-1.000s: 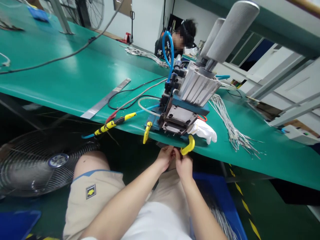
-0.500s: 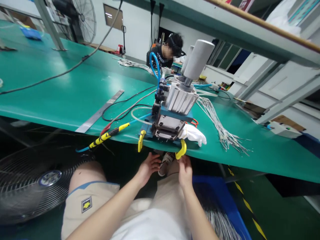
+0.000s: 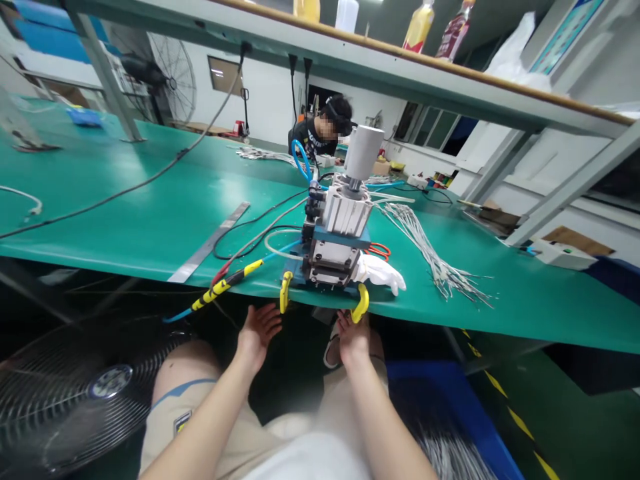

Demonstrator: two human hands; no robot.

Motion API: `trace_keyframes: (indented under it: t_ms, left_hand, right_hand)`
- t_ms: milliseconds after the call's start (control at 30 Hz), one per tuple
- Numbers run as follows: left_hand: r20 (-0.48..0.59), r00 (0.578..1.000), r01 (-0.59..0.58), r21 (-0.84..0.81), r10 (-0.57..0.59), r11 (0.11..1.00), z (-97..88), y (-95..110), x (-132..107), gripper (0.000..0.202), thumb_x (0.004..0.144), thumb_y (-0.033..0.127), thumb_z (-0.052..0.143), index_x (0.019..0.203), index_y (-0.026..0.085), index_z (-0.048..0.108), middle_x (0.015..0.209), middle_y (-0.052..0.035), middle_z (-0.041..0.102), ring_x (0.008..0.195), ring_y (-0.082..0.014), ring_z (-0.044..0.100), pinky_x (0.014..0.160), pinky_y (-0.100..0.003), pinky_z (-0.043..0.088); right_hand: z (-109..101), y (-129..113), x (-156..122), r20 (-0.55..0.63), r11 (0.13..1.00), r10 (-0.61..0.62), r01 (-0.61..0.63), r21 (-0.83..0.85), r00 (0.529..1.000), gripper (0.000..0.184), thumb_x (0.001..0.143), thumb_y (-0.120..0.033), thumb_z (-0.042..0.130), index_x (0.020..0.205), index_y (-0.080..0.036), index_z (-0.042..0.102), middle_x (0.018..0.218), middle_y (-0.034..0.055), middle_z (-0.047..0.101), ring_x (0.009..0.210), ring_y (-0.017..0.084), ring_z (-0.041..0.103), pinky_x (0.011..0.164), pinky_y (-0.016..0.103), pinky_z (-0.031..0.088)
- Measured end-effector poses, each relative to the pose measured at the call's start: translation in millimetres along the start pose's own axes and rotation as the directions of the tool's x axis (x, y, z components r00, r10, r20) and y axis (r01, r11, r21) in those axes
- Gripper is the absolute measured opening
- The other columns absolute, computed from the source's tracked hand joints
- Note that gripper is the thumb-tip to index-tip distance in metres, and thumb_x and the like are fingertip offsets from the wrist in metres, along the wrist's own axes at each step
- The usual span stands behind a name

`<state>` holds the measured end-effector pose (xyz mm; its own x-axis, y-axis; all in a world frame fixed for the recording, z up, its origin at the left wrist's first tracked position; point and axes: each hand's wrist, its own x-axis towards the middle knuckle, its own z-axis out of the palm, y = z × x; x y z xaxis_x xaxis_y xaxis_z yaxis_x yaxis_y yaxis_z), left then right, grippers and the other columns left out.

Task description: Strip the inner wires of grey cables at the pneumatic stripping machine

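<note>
My left hand (image 3: 257, 332) is open, palm up, with its fingers spread just below the table edge, beside the left yellow curved handle (image 3: 285, 292). Below the right yellow curved handle (image 3: 361, 304) is my right hand (image 3: 354, 342), its fingers stretched out and partly hidden by that handle; I cannot tell whether they touch. Neither hand shows anything held. Between and above them, a small pneumatic press (image 3: 336, 250) with a grey cylinder on top stands at the table's front edge. A white glove (image 3: 380, 272) lies against its right side.
Bundled grey wires (image 3: 430, 257) and a metal ruler (image 3: 210, 243) lie on the green table (image 3: 135, 227). A yellow-black taped hose (image 3: 220, 290) hangs over the edge. A floor fan (image 3: 107, 383) is at left, a blue bin (image 3: 440, 380) at right. A person (image 3: 320, 130) sits opposite.
My left hand has moved left, away from the right one, toward the left yellow handle. My right hand has shifted slightly left, and the head view has tilted up, showing bottles on the shelf.
</note>
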<state>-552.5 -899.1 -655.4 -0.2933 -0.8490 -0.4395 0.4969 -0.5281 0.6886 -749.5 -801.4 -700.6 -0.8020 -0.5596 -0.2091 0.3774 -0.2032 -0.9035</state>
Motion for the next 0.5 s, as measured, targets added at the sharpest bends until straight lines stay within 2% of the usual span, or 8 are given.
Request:
trace_keyframes:
  t_ms: [67, 133, 200, 267, 333, 400, 467, 500]
  left_hand:
    - [-0.023, 0.998, -0.057, -0.031, 0.056, 0.998, 21.2, 8.6, 11.0, 0.042, 0.102, 0.042, 0.033, 0.090, 0.017, 0.065, 0.079, -0.0044, 0.067, 0.067, -0.0153, 0.063, 0.063, -0.028, 0.052]
    - [-0.037, 0.997, -0.074, -0.042, 0.072, 0.996, 44.7, 6.7, 19.2, 0.034, 0.100, 0.042, 0.040, 0.097, 0.018, 0.063, 0.078, -0.0024, 0.065, 0.068, -0.0150, 0.062, 0.066, -0.030, 0.053]
    - [-0.012, 0.999, -0.036, -0.033, 0.036, 0.999, 63.1, -0.5, 23.7, 0.034, 0.097, 0.046, 0.048, 0.102, 0.016, 0.062, 0.079, -0.0026, 0.064, 0.069, -0.0158, 0.062, 0.069, -0.034, 0.054]
    - [0.032, 0.999, 0.012, -0.015, -0.011, 1.000, 70.0, -5.4, 25.5, 0.038, 0.095, 0.050, 0.051, 0.104, 0.014, 0.062, 0.083, -0.0043, 0.065, 0.073, -0.0175, 0.064, 0.072, -0.038, 0.055]
    - [0.056, 0.998, 0.035, 0.011, -0.035, 0.999, 62.7, -4.4, 25.7, 0.040, 0.095, 0.051, 0.048, 0.104, 0.015, 0.063, 0.088, -0.0062, 0.068, 0.079, -0.0201, 0.067, 0.076, -0.041, 0.056]
    - [0.031, 0.999, 0.029, 0.053, -0.031, 0.998, 43.9, -1.4, 23.3, 0.044, 0.096, 0.051, 0.039, 0.102, 0.015, 0.064, 0.094, -0.0090, 0.069, 0.090, -0.0238, 0.069, 0.082, -0.044, 0.056]
    - [-0.045, 0.999, 0.002, 0.125, 0.004, 0.992, 20.2, -4.1, 15.9, 0.049, 0.098, 0.050, 0.028, 0.102, 0.017, 0.063, 0.105, -0.0126, 0.070, 0.109, -0.0277, 0.066, 0.090, -0.047, 0.054]
    - [-0.098, 0.995, -0.017, 0.173, 0.034, 0.985, 8.9, -9.5, 9.6, 0.050, 0.097, 0.050, 0.024, 0.104, 0.019, 0.063, 0.113, -0.0137, 0.068, 0.121, -0.0293, 0.060, 0.096, -0.048, 0.052]
  right_hand:
    - [-10.0, 1.8, -9.3, -0.020, 0.997, 0.067, -0.067, 0.037, 0.998, 0.055, 0.092, -0.066, 0.034, 0.101, -0.021, 0.064, 0.103, 0.0073, 0.069, 0.095, 0.024, 0.068, 0.081, 0.040, 0.052]
    - [-18.3, 4.8, -20.1, -0.025, 0.990, 0.125, -0.124, 0.062, 0.992, 0.051, 0.087, -0.066, 0.041, 0.094, -0.022, 0.066, 0.098, 0.0074, 0.071, 0.093, 0.025, 0.068, 0.079, 0.038, 0.051]
    - [-23.3, 9.2, -30.8, -0.022, 0.982, 0.172, -0.169, 0.084, 0.985, 0.046, 0.083, -0.063, 0.051, 0.089, -0.021, 0.067, 0.093, 0.0078, 0.072, 0.086, 0.025, 0.068, 0.075, 0.038, 0.051]
    - [-26.4, 13.8, -39.8, -0.008, 0.970, 0.214, -0.212, 0.119, 0.977, 0.042, 0.082, -0.060, 0.056, 0.085, -0.020, 0.069, 0.086, 0.0073, 0.073, 0.079, 0.025, 0.068, 0.072, 0.037, 0.050]
    - [-30.1, 17.5, -45.7, 0.026, 0.944, 0.270, -0.270, 0.188, 0.963, 0.040, 0.083, -0.057, 0.058, 0.081, -0.019, 0.069, 0.079, 0.0066, 0.072, 0.075, 0.025, 0.068, 0.072, 0.037, 0.050]
    - [-34.7, 19.8, -48.2, 0.091, 0.879, 0.358, -0.368, 0.305, 0.929, 0.039, 0.085, -0.053, 0.060, 0.079, -0.016, 0.070, 0.074, 0.0072, 0.072, 0.073, 0.025, 0.069, 0.072, 0.036, 0.050]
    - [-37.3, 22.2, -49.5, 0.206, 0.723, 0.465, -0.503, 0.474, 0.861, 0.037, 0.089, -0.049, 0.060, 0.079, -0.015, 0.072, 0.075, 0.0080, 0.074, 0.074, 0.025, 0.071, 0.072, 0.035, 0.051]
    - [-36.2, 24.2, -50.8, 0.292, 0.589, 0.509, -0.575, 0.569, 0.810, 0.036, 0.090, -0.048, 0.059, 0.080, -0.016, 0.072, 0.077, 0.0078, 0.075, 0.074, 0.024, 0.072, 0.070, 0.034, 0.051]
